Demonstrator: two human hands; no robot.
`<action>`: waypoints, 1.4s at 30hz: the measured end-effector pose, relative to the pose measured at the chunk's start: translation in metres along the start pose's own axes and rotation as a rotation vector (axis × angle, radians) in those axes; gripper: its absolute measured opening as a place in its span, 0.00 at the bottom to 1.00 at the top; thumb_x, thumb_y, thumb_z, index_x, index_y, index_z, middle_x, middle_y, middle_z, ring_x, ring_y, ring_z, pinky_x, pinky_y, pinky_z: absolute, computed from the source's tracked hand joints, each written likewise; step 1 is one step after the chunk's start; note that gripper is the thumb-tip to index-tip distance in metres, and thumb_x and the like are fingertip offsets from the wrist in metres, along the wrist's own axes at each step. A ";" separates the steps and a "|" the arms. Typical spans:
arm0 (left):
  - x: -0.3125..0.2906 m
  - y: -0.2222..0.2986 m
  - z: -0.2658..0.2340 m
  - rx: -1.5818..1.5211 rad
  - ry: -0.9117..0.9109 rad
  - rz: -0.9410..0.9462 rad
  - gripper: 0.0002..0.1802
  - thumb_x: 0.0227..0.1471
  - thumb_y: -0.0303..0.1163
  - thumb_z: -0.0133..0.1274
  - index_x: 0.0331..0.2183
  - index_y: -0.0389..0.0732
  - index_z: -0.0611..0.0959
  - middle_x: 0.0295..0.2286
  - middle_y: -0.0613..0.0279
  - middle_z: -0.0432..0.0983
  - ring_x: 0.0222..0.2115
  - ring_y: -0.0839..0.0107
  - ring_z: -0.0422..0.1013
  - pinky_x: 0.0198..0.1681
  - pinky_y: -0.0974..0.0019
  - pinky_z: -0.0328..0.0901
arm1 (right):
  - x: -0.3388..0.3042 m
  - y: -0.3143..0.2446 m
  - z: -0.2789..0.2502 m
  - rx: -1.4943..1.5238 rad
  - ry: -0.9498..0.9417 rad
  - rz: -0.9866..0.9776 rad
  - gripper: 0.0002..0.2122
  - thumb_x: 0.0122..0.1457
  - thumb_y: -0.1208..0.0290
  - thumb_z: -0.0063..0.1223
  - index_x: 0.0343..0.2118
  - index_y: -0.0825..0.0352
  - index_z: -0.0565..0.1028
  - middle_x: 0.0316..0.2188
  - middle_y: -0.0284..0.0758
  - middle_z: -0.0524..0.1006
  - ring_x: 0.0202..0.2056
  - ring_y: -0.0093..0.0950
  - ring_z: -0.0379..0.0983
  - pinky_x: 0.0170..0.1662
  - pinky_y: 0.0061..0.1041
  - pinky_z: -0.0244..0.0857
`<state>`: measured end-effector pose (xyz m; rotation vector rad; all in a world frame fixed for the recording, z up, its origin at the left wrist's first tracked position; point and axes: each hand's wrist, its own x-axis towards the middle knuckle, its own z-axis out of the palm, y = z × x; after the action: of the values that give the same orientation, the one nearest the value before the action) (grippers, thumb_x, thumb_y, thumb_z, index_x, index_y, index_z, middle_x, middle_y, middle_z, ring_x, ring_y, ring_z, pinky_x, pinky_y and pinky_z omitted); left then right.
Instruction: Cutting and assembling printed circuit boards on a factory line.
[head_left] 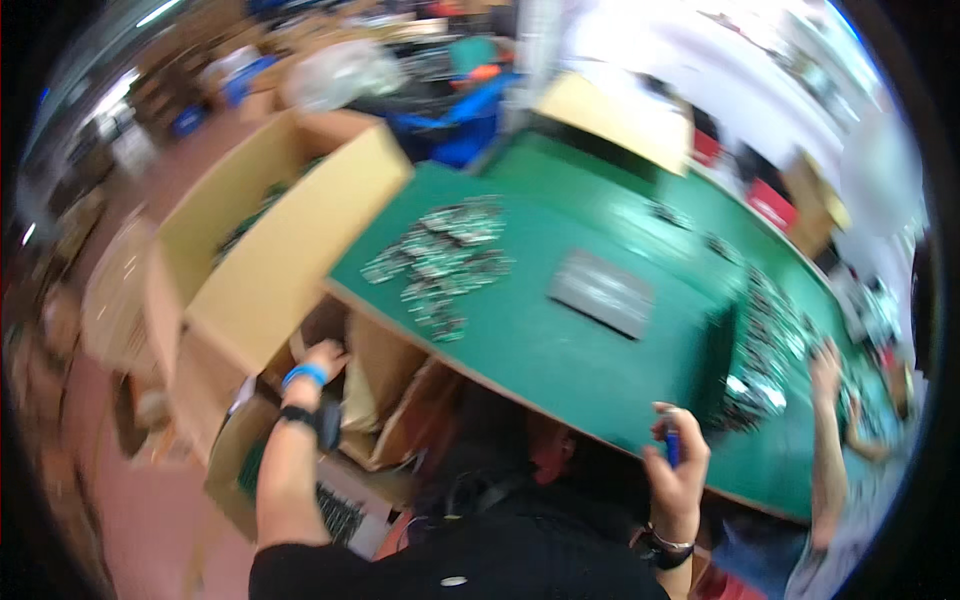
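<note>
My left hand, with a blue band and a dark strap on its wrist, reaches down by the open cardboard boxes at the table's left edge. Its fingers are blurred, and I cannot make out anything in them. Over the table's front edge, my right hand is closed around a slim blue tool, whose exact kind does not show. A heap of small shiny green-and-silver parts lies on the green table. To its right is a flat grey rectangular plate.
A tall open carton leans against the table's left end, with green parts inside. Below it, a lower box holds green boards. Further right lies another long heap of parts, beside a co-worker's hand. A cardboard piece stands at the back.
</note>
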<state>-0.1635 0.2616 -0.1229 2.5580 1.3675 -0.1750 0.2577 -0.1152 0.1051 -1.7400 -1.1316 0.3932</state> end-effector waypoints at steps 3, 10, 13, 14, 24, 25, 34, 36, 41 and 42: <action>-0.010 0.106 -0.072 -0.167 0.296 -0.277 0.15 0.48 0.40 0.53 0.31 0.38 0.82 0.28 0.47 0.77 0.33 0.49 0.74 0.37 0.51 0.67 | -0.001 -0.015 -0.028 -0.400 0.132 -0.154 0.18 0.41 0.78 0.57 0.39 0.70 0.72 0.34 0.43 0.72 0.35 0.39 0.69 0.41 0.30 0.64; -0.033 0.242 -0.129 -1.051 0.242 0.259 0.07 0.49 0.27 0.54 0.28 0.32 0.80 0.24 0.52 0.77 0.21 0.67 0.73 0.27 0.69 0.67 | 0.032 -0.004 -0.078 -1.067 0.574 -0.041 0.30 0.37 0.59 0.68 0.42 0.72 0.68 0.41 0.47 0.70 0.43 0.46 0.65 0.47 0.41 0.59; -0.031 0.308 -0.146 -0.869 0.260 0.645 0.07 0.50 0.27 0.54 0.29 0.33 0.80 0.24 0.56 0.77 0.22 0.75 0.72 0.26 0.71 0.66 | 0.051 0.014 -0.085 -1.192 0.585 0.107 0.38 0.33 0.47 0.68 0.41 0.72 0.67 0.42 0.51 0.69 0.44 0.48 0.65 0.45 0.42 0.62; -0.030 0.321 -0.145 -0.936 0.206 0.676 0.07 0.50 0.27 0.54 0.29 0.33 0.81 0.24 0.57 0.77 0.23 0.76 0.72 0.26 0.71 0.66 | 0.057 0.012 -0.083 -1.186 0.587 0.105 0.38 0.33 0.47 0.68 0.41 0.72 0.67 0.42 0.51 0.69 0.44 0.48 0.65 0.45 0.42 0.62; -0.017 0.392 -0.149 -1.007 -0.165 0.869 0.10 0.52 0.29 0.53 0.33 0.31 0.80 0.25 0.57 0.78 0.23 0.76 0.72 0.27 0.72 0.67 | 0.066 0.015 -0.088 -1.078 0.535 0.301 0.33 0.32 0.57 0.68 0.42 0.68 0.66 0.41 0.44 0.68 0.41 0.45 0.66 0.42 0.44 0.64; -0.013 0.395 -0.143 -1.182 -0.277 0.824 0.10 0.53 0.30 0.52 0.34 0.31 0.80 0.26 0.58 0.78 0.23 0.75 0.72 0.28 0.72 0.68 | 0.063 0.012 -0.089 -1.055 0.552 0.254 0.33 0.32 0.57 0.68 0.41 0.68 0.66 0.40 0.43 0.68 0.41 0.45 0.66 0.42 0.43 0.64; 0.004 0.429 -0.114 -2.229 -0.813 0.250 0.23 0.59 0.43 0.43 0.52 0.43 0.69 0.48 0.59 0.69 0.46 0.64 0.68 0.48 0.58 0.63 | 0.049 -0.021 -0.031 0.178 0.010 0.101 0.30 0.36 0.62 0.70 0.42 0.68 0.66 0.36 0.34 0.72 0.38 0.27 0.68 0.42 0.29 0.64; 0.006 0.429 -0.110 -2.296 -0.768 0.419 0.24 0.59 0.48 0.41 0.53 0.46 0.68 0.48 0.59 0.70 0.47 0.61 0.68 0.52 0.53 0.61 | 0.052 -0.016 -0.011 0.569 -0.148 0.157 0.29 0.40 0.61 0.69 0.44 0.66 0.66 0.37 0.29 0.70 0.37 0.21 0.67 0.40 0.24 0.64; 0.010 0.401 -0.110 -2.442 -0.506 0.343 0.19 0.59 0.41 0.44 0.49 0.43 0.71 0.44 0.56 0.72 0.45 0.61 0.70 0.48 0.53 0.66 | 0.050 0.013 0.013 0.863 -0.089 0.343 0.18 0.56 0.62 0.53 0.46 0.65 0.68 0.35 0.28 0.71 0.36 0.16 0.66 0.37 0.18 0.60; 0.008 0.395 -0.117 -2.421 -0.342 0.313 0.17 0.59 0.38 0.45 0.47 0.41 0.72 0.42 0.58 0.74 0.44 0.63 0.71 0.47 0.55 0.68 | 0.052 0.009 0.011 0.847 -0.038 0.333 0.17 0.58 0.62 0.51 0.47 0.65 0.69 0.35 0.28 0.72 0.36 0.17 0.66 0.38 0.18 0.60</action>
<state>0.1682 0.0871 0.0473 0.4721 0.1858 0.6431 0.2810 -0.0670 0.1035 -1.1460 -0.5484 0.9540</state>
